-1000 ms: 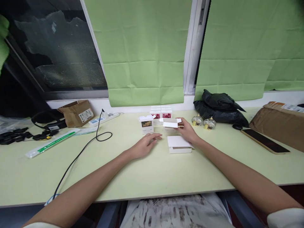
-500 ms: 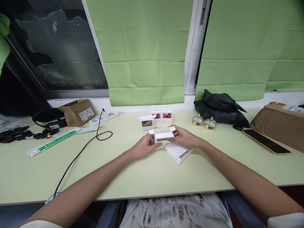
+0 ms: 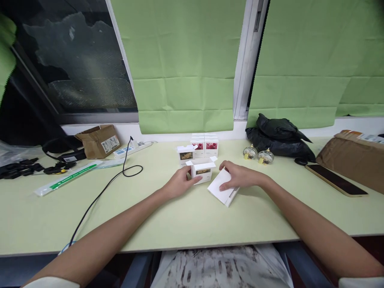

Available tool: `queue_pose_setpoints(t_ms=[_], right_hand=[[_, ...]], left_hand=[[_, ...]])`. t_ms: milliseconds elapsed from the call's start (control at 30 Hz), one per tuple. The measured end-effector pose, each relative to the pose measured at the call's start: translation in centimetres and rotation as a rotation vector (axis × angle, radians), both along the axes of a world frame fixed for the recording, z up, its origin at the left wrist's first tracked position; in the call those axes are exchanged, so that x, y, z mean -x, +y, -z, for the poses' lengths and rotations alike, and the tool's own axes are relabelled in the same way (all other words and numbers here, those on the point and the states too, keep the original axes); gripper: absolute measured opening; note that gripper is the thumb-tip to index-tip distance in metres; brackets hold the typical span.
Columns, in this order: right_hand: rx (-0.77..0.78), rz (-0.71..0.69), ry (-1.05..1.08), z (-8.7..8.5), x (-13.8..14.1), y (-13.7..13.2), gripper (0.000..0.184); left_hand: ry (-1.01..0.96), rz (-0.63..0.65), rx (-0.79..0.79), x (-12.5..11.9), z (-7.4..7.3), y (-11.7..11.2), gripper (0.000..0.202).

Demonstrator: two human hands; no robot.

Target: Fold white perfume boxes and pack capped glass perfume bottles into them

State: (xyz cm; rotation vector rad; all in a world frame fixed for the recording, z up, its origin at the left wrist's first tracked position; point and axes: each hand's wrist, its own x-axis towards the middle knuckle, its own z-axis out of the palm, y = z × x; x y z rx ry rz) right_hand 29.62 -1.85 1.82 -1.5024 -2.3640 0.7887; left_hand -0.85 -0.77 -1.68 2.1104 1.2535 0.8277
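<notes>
My left hand [image 3: 179, 183] grips the left side of a small white carton [image 3: 205, 177] with a dark picture panel. That carton stands upright on the table with its top flaps spread open. My right hand [image 3: 237, 176] has its thumb and fingers closed on the edges of a flat white box [image 3: 221, 189], which is tilted at an angle to the right of the carton. Just behind the carton stands another white carton [image 3: 183, 160] with a yellow flower picture, its top flap raised.
White boxes with pink pictures [image 3: 211, 147] stand in rows at the back. Two glass bottles [image 3: 249, 152], black plastic bags [image 3: 279, 140], a phone [image 3: 336, 180] and a brown carton [image 3: 354, 160] lie to the right. On the left are a black cable [image 3: 99, 196] and an opened cardboard box [image 3: 100, 143].
My right hand has let go of the open carton and moved onto the flat white box. The carton now stands on the table in my left hand's grip.
</notes>
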Motion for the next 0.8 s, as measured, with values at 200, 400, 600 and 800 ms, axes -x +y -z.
queue_pose_setpoints(t_ms=[200,400,600,800], right_hand=[[-0.237,0.018,0.179,-0.2,-0.1,0.3,0.073],[-0.420,0.203,0.316,0.3,-0.5,1.4,0.076],[-0.762,0.255,0.437,-0.4,0.1,0.4,0.057],[-0.974,0.082,0.597,-0.1,2.0,-2.4,0.041]], left_hand=[[0.031,0.001,-0.088,0.3,0.2,0.3,0.053],[0.026,-0.007,-0.239,1.1,0.6,1.1,0.041],[0.077,0.025,-0.314,1.6,0.2,1.3,0.031],[0.091,0.052,-0.358,1.7,0.0,1.3,0.032]])
